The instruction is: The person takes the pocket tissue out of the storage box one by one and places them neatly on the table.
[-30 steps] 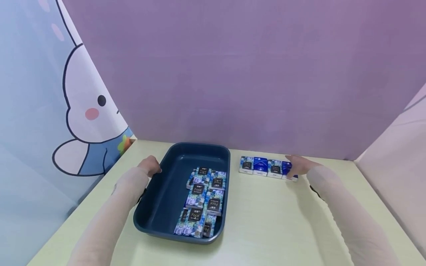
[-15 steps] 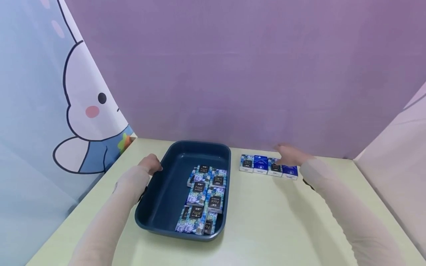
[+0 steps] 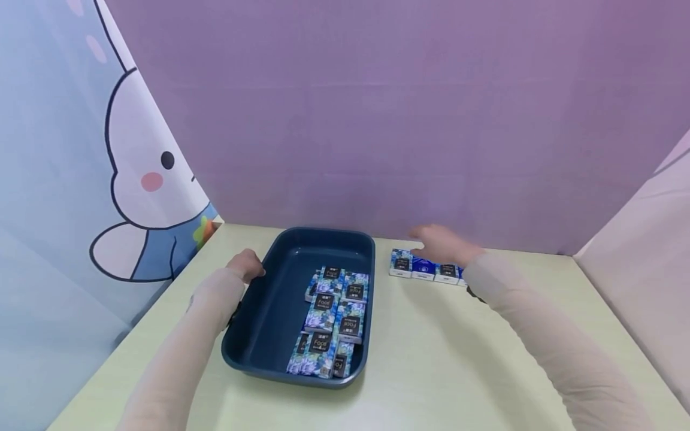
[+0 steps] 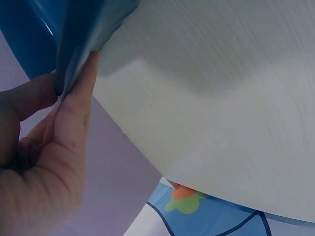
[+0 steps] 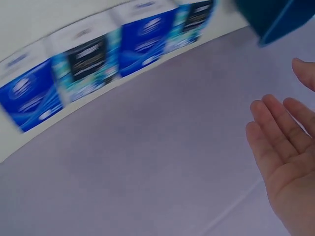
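A dark blue rectangular tray (image 3: 269, 317) stands left of centre on the table. My left hand (image 3: 246, 265) pinches its left rim between thumb and fingers, as the left wrist view shows. Several flower-patterned tissue packs (image 3: 322, 308) lie in its right half, some on top of others. To the tray's right, a short row holds flowered tissue packs (image 3: 401, 263) alternating with plain blue tissue packs (image 5: 147, 39). Above this row hangs my right hand (image 3: 439, 242), holding nothing, its fingers extended in the right wrist view. It partly covers the row in the head view.
The pale yellow-green table (image 3: 420, 353) ends at a purple backdrop (image 3: 399, 120) just behind the row. A blue cloth with a cartoon rabbit (image 3: 151, 149) hangs at the left, and a pale wall (image 3: 647, 269) stands at the right.
My right hand has left the rightmost blue tissue pack and moved left along the row, uncovering part of that pack. My left hand stays on the tray's rim; the packs look unmoved.
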Available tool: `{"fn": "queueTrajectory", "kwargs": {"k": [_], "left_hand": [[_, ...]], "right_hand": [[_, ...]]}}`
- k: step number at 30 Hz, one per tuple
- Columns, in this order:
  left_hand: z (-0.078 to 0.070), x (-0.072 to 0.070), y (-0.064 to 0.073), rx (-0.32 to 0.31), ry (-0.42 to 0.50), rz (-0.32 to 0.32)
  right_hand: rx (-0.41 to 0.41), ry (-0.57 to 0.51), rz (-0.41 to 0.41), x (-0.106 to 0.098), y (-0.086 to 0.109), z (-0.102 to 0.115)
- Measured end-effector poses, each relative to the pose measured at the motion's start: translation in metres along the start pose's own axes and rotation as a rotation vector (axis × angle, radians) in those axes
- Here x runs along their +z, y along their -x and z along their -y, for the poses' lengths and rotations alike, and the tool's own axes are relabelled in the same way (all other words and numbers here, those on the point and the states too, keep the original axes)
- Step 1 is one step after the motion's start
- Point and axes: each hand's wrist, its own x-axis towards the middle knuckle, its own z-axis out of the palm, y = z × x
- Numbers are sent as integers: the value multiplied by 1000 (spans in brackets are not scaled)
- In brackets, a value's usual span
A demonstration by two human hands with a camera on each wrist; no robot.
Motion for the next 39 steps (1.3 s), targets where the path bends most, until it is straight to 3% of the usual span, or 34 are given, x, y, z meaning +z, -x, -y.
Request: {"fn": "queueTrajectory", "kwargs": {"k": [8,15,27,33,39], "left_hand": [[0,0,0,-2,7,16],[1,0,1,10,10,1],[3,-1,-1,8,8,-5],[-3,-1,5,2,19,-13],[0,-1,3,-5,33,-2]], "right_hand": [[-80,-66,-22,4,-13,34],[-71,-128,48,12,-24,59],[-158,-157,110,41,-42,96],[-165,-183,159,54,-47,109],[-181,-163,190,63,-53,116]]}}
